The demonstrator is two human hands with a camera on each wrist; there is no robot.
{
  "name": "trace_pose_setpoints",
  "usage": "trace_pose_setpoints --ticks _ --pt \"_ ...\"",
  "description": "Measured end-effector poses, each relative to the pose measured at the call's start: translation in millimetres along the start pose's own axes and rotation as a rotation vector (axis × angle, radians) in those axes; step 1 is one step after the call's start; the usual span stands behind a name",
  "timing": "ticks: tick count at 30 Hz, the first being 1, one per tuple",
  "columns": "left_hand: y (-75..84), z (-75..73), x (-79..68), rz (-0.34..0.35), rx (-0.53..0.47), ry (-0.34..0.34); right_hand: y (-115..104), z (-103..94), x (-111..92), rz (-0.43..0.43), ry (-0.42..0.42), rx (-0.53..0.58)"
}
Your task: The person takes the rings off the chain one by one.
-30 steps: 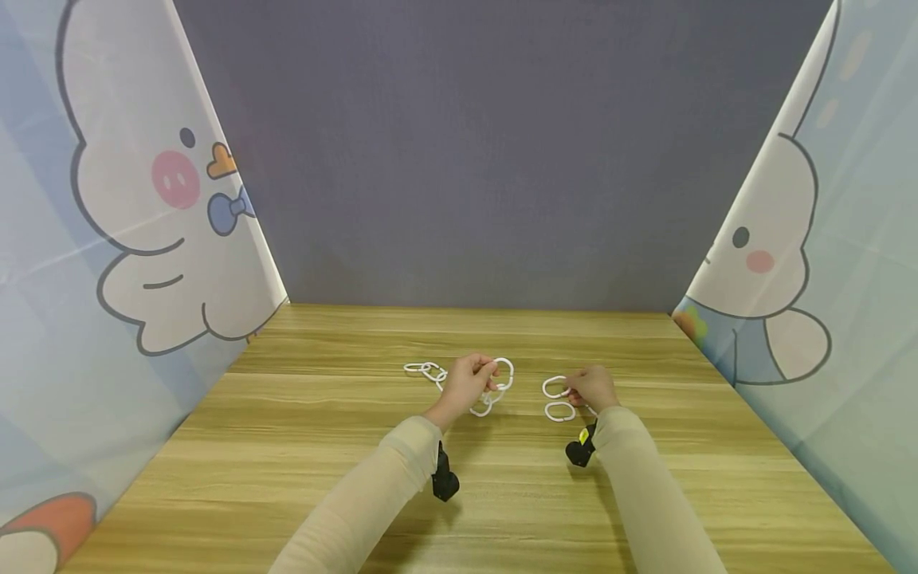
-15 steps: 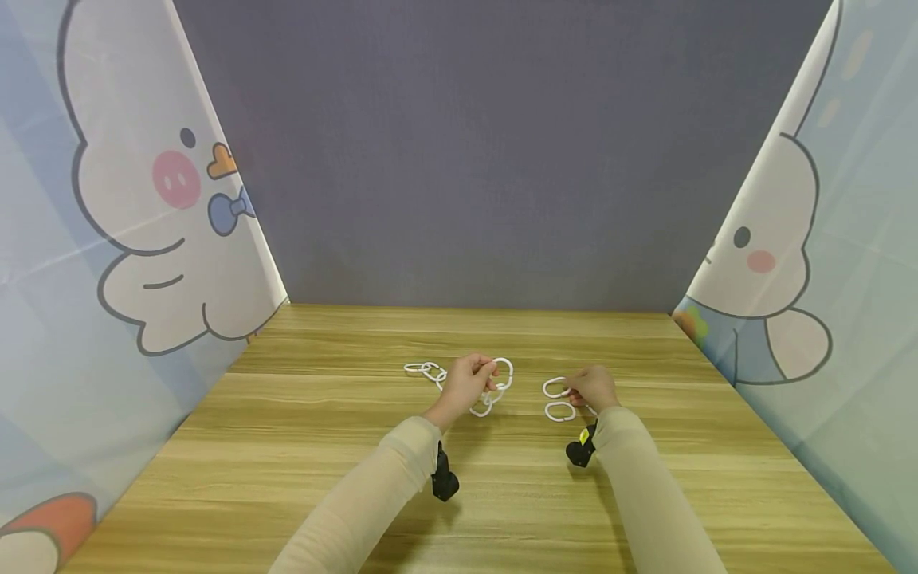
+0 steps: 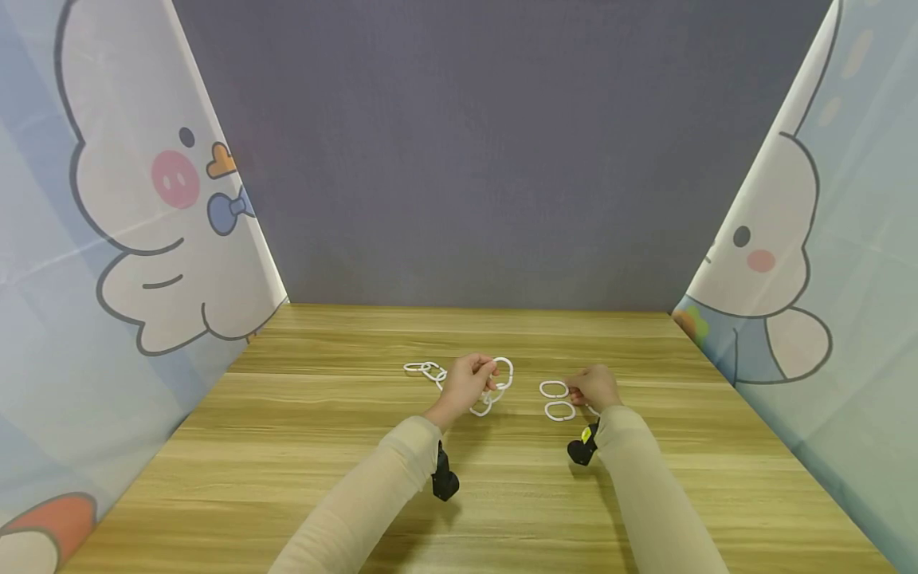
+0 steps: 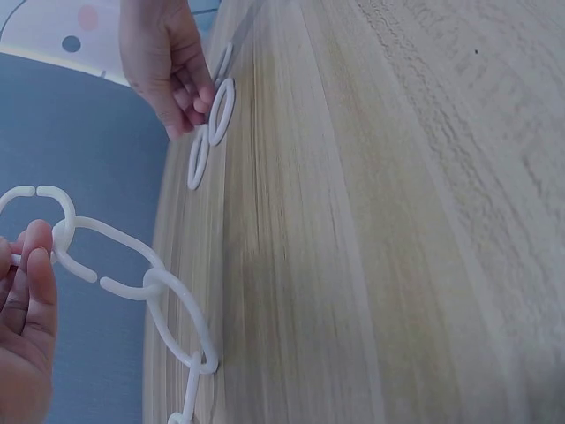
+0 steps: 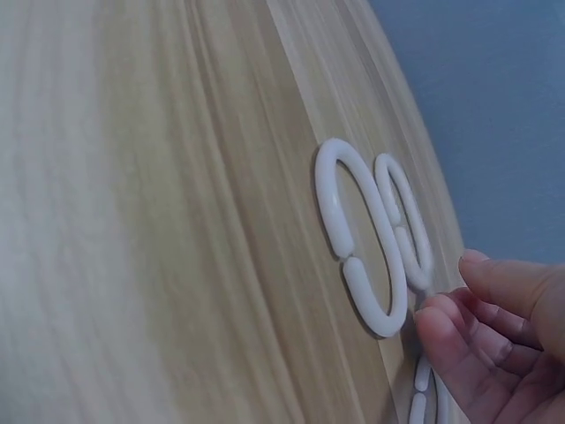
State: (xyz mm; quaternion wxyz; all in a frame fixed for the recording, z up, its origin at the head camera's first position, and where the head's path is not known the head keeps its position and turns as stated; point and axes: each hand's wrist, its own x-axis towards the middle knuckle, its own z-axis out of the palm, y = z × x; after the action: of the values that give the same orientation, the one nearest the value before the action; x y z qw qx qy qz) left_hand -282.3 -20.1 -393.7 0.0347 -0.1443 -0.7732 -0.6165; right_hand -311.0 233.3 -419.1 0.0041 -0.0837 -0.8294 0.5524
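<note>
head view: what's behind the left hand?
White links show on both sides of the left hand; those on its left lie on the table. The hand covers the stretch between, so I can't tell whether the two sides join there.

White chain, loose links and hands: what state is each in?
White chain: joined, partly held up, one end on the tabletop.
Nearer loose link: lying flat, unlinked.
Farther loose link: lying flat, unlinked.
Third loose link: partly hidden.
Left hand: pinching the chain.
Right hand: gripping nothing.
</note>
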Motion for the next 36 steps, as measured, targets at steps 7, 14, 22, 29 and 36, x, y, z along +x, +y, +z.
trace_pose_setpoints --ticks 7,14,22,29,36 --pt "1.5 -0.2 -0.5 -0.009 0.014 0.001 -7 -3.8 -4 0.015 -0.010 0.011" --pt "2.1 -0.1 0.2 -0.003 0.012 -0.007 -15 -8.8 -2 -0.072 -0.018 -0.038" --pt "2.4 0.9 1.2 0.000 0.018 -0.005 -24 -10.3 1 -0.111 -0.006 -0.106" --pt "2.0 1.3 1.9 0.000 0.034 -0.001 -39 -5.8 0 -0.110 -0.019 -0.044" --pt "3.2 1.0 0.1 -0.005 0.040 0.000 -54 -1.1 -3 -0.110 -0.034 0.001"
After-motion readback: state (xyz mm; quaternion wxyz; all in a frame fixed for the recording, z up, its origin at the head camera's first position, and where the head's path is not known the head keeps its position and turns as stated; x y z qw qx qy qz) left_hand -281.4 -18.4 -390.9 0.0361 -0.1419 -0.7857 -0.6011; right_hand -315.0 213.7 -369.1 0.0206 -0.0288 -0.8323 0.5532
